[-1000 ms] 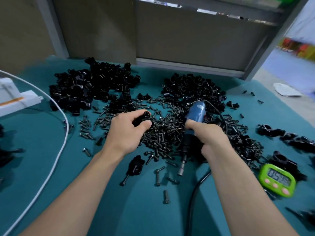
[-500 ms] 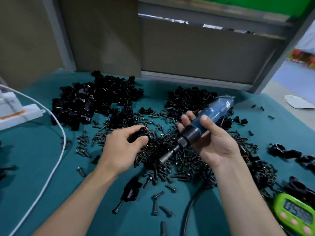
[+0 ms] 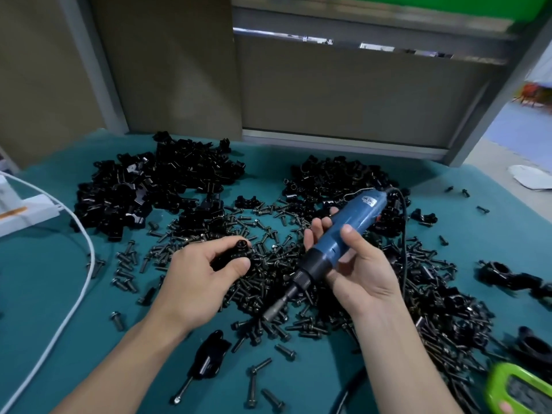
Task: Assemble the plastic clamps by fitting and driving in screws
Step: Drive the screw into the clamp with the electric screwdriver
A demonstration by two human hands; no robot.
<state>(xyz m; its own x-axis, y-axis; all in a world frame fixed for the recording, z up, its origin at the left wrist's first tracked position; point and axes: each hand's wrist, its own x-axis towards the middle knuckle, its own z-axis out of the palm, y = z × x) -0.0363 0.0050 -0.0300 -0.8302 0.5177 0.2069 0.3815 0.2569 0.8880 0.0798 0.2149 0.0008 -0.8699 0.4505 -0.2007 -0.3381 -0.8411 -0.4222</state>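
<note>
A black plastic clamp is near the middle of the teal worktop, over the heap of screws, with the grip of the left hand curled round it. At its 3 o'clock the right hand, palm up, has its grip round a blue electric screwdriver, bit pointing toward 7 o'clock. A large clamp pile lies at 11 o'clock and a smaller clamp pile at 1 o'clock. A loose clamp lies at 6 o'clock.
</note>
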